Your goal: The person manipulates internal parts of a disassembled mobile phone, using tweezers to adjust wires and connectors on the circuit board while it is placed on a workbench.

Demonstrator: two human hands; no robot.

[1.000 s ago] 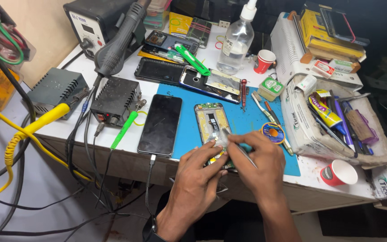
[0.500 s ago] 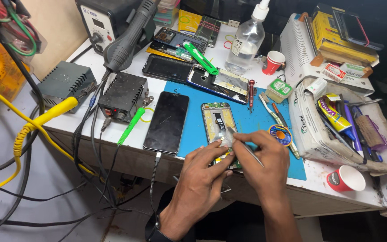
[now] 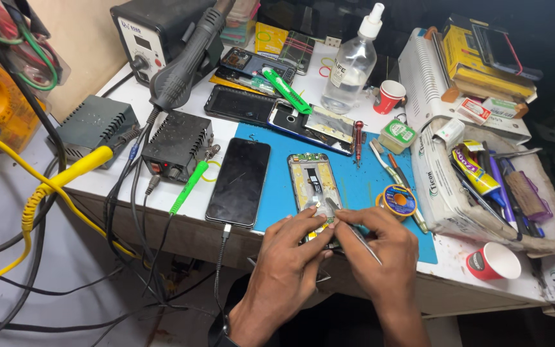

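Both hands have held their place over the opened phone since the earlier frames; only the camera shifted. Left hand pins the frame's lower end, fingers pressed down. Right hand grips tweezers, tips at the frame's 6 o'clock end on the blue mat. Judged step: picking at a small part; steady bracing needed next. Solder reel crowds at 3 o'clock, black phone at 9 o'clock.
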